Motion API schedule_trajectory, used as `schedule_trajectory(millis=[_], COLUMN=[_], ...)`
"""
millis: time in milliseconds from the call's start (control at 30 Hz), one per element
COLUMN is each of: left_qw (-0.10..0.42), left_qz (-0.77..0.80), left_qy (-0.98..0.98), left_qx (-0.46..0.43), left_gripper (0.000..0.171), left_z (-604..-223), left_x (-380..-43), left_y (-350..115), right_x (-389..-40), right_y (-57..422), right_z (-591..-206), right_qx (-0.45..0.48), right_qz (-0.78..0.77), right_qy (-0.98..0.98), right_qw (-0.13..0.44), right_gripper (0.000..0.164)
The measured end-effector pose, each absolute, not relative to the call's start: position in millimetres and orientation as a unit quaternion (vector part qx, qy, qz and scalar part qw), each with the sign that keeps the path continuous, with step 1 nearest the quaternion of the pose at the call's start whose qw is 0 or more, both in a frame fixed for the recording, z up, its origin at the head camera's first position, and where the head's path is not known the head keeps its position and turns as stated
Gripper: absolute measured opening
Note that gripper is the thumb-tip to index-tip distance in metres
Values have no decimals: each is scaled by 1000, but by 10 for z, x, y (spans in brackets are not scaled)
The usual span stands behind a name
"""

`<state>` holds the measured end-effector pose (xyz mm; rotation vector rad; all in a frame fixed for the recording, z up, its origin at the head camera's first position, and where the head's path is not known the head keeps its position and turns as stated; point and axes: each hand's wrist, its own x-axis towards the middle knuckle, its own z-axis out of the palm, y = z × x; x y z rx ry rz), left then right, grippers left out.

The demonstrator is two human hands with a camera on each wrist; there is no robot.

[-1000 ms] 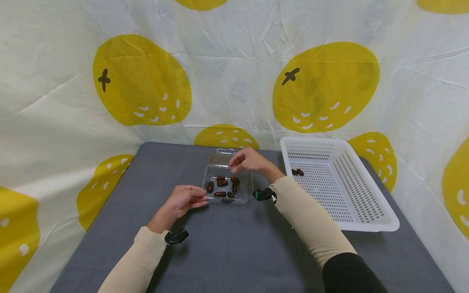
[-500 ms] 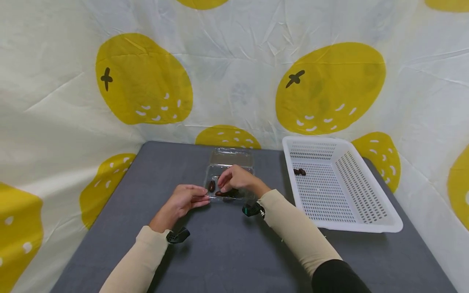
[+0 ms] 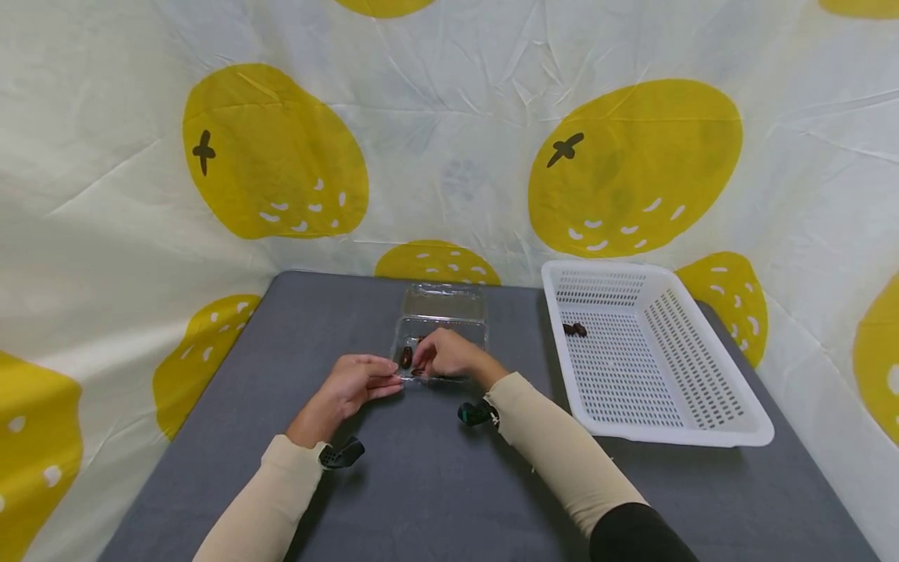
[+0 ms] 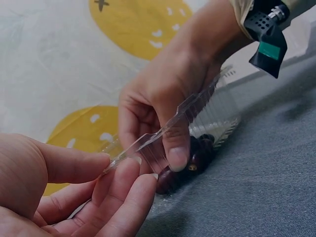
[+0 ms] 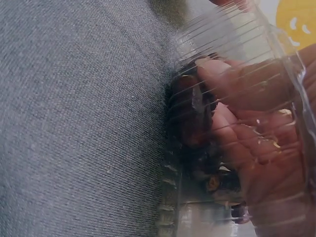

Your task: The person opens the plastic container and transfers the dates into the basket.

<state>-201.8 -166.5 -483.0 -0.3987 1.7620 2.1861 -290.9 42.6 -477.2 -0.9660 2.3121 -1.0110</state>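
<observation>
A clear plastic clamshell container (image 3: 445, 303) lies open on the table, its lid folded back away from the person. My left hand (image 3: 354, 384) pinches the container's near left rim between thumb and fingers. Inside it, my right hand (image 3: 449, 356) reaches down with thumb and fingers bent, gripping a brown date (image 4: 168, 182) near the front wall. Another date (image 3: 406, 357) lies upright along the left side. In the right wrist view several dark dates (image 5: 190, 111) show through the ribbed wall; the right hand covers most of the others in the head view.
To the right stands a white slotted plastic basket (image 3: 702, 432) with a few dates (image 3: 574, 330) at its left side. Grey cloth covers the table (image 3: 435, 484). Behind it hangs a white curtain (image 3: 449, 156) with yellow fruit prints.
My right hand has gone from above the container down into it, moving slightly left among the dates. The left hand has stayed at the rim.
</observation>
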Motion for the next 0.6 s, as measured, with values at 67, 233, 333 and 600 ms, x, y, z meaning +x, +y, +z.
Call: schedule_trajectory(millis=[67,233,333,600], left_qw=[150,149,150,149], left_qz=[762,765,767,765], left_qy=[614,611,609,613], left_qx=[-139,-137,-134,-131], left_gripper=[34,33,32,31], left_z=[-4834,-4835,-4835,-4845], left_x=[-2014,-2011,-2013,-2018], left_y=[-1656,-1653,-1657,-1670], right_x=[-2907,-2909,-2909,-2900], right_y=[430,435,438,452], right_z=[-4778,-4782,-4785,-4765], right_qx=[-350,-348,-342,-319], right_qz=[-361,-356,-363,-400], right_qy=[837,841,839,829], right_qw=[217,214,215,225], right_gripper=[21,19,18,18])
